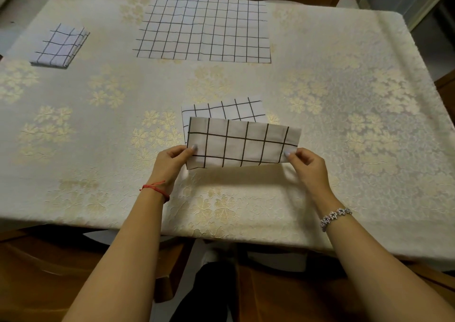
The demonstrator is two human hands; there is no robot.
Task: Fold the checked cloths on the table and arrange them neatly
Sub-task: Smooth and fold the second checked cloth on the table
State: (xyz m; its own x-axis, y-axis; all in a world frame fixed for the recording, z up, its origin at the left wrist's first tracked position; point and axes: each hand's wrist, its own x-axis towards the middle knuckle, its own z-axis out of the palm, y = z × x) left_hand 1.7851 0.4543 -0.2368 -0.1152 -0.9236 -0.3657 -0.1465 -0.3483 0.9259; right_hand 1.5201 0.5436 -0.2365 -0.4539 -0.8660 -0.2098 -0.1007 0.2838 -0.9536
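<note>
Presently: folded cloth, done, far left; held cloth, mid-fold, left hand and right hand fingers pinching its ends; spread cloth, pending.

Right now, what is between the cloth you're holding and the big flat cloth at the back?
Just bare flowered tablecloth, in the head view, between the held cloth and the big open cloth.

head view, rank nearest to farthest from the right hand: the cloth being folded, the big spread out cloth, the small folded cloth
1. Cloth being folded: near centre, its right edge pinched by the right hand itself.
2. Big spread-out cloth: lying flat at the far middle.
3. Small folded cloth: far left, on the opposite side from this hand.
</note>
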